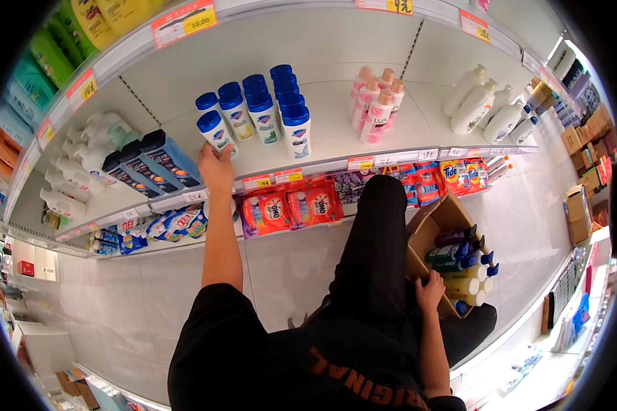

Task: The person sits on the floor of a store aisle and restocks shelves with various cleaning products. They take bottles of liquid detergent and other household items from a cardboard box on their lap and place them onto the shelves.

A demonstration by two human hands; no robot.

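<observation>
My left hand point(217, 163) has its fingers around the lower part of a white bottle with a blue cap point(216, 131). This bottle is at the front left of a group of similar blue-capped bottles point(296, 134) in rows on a white shelf point(334, 137). Over at the right, my right hand point(431, 291) grips the near wall of an open cardboard box point(425, 226) by my bent legs. Inside the box lie a green bottle with a blue top point(445, 257), a purple bottle point(451, 237) and several pale yellow bottles point(461, 286).
Pink-and-white Lux bottles point(376, 120) and white pump bottles point(474, 110) stand farther right on the shelf. Dark-capped blue Clear bottles point(169, 154) are left of my left hand. Red OMO bags point(316, 206) lie on the lower shelf. An upper shelf edge point(288, 13) overhangs.
</observation>
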